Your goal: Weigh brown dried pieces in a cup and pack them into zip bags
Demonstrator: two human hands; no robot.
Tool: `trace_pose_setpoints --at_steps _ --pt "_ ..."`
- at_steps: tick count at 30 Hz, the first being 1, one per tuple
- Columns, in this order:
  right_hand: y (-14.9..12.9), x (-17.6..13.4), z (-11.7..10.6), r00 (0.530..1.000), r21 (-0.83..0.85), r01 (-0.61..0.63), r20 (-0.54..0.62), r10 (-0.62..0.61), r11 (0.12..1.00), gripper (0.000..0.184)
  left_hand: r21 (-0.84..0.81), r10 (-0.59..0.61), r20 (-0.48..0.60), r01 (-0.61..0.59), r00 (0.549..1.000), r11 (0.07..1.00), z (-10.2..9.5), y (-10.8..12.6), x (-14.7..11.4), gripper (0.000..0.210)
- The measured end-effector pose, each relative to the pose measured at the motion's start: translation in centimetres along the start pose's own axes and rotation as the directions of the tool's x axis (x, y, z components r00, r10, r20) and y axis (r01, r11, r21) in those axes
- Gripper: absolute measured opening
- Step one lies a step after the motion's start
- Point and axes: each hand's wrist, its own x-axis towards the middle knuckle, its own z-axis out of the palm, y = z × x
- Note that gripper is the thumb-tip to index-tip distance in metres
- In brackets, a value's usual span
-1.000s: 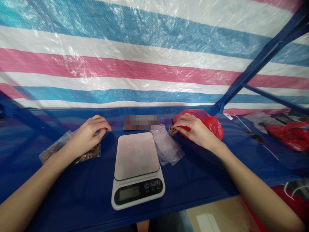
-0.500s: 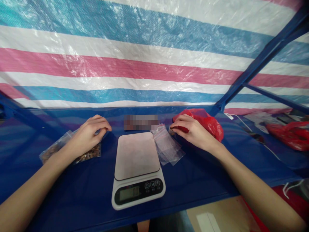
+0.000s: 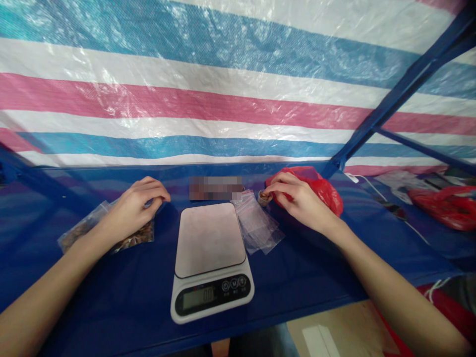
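On the white scale (image 3: 206, 283) the display (image 3: 198, 298) reads "0.0", and of its three round buttons (image 3: 234, 283) one has a power sign and one the letter "M"; the small marks under them I cannot read. Behind the scale there is a pixelated block (image 3: 215, 188), so any writing there is hidden.

Compared with half a second ago, the right hand (image 3: 297, 198) is less closed: its fingers were pinched together over the small cup (image 3: 265, 202), and now they are parted, so more of the cup's mouth and the brown bits inside can be seen. The number on the display is the same, and the left hand (image 3: 136, 210) keeps its pose.

The right hand is half open, to the right of the scale and beyond it, with the index fingertip at the cup's rim — I cannot tell if it touches. It shows nothing held. The left hand, to the left of the scale, is loosely curled above the bag of brown pieces (image 3: 139, 235); whether its fingertips pinch something, I cannot tell. Flat clear bags (image 3: 256, 223) lie just right of the scale — between it and the cup.
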Motion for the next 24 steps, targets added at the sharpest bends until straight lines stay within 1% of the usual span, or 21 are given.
trace_pose_setpoints --at_steps 6,10,13,19,24 --pt "0.29 -0.09 -0.05 0.999 -0.034 -0.015 0.049 0.017 0.999 0.038 -0.001 0.002 0.006 -0.002 1.0 1.0 0.0 -0.04 -0.02 0.03" --pt "0.24 -0.02 -0.14 0.999 -0.025 -0.006 0.034 0.007 1.0 0.039 0.0 -0.002 0.0 0.002 1.0 1.0 -0.03 -0.03 -0.07 0.029" --pt "0.26 0.02 -0.15 1.0 0.009 0.003 0.025 -0.003 1.0 0.04 0.002 -0.003 0.005 0.003 1.0 1.0 0.01 -0.05 -0.02 0.029" --pt "0.61 0.02 0.12 0.999 0.1 -0.019 0.045 0.015 0.995 0.044 -0.002 0.001 0.017 -0.001 1.0 1.0 0.12 -0.2 0.04 0.029" --pt "0.95 -0.08 0.26 0.999 0.136 -0.03 0.043 0.024 0.99 0.041 -0.009 0.011 0.007 -0.011 1.0 1.0 0.16 -0.15 0.04 0.03"
